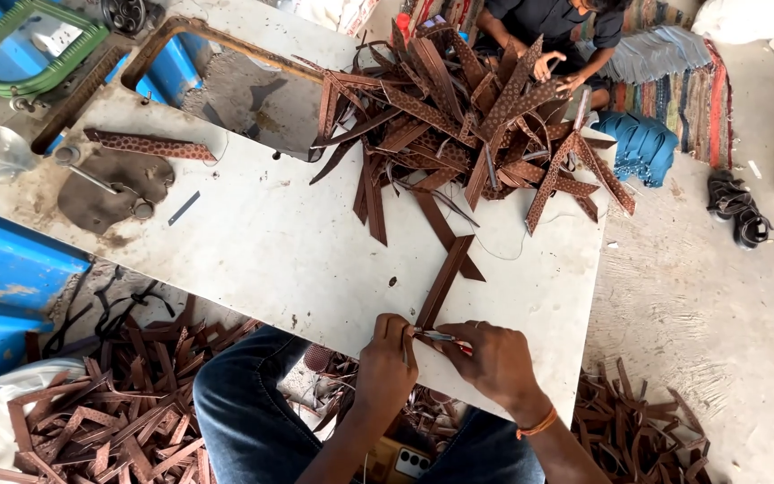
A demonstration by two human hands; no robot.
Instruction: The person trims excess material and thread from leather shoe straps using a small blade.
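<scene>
Our left hand (387, 358) pinches the brown leather strap (443, 280) on the counter (262, 242) while our right hand (494, 358) grips small metal snips (434, 336) (big strap pile (468, 125) behind).

A big heap of brown straps (477, 125) covers the far end of the worktop (262, 242). Left of the heap, one dotted strap (150, 145) lies by a grey metal plate (109, 193), with a small flat blade (184, 208) just beside it. Beyond the plate sits a green frame (33, 49). More brown scraps (109, 403) litter the floor below the worktop's near edge. Past the heap, a seated person (557, 27) handles straps, a blue stack (642, 143) beside them and dark sandals (738, 211) further right.
</scene>
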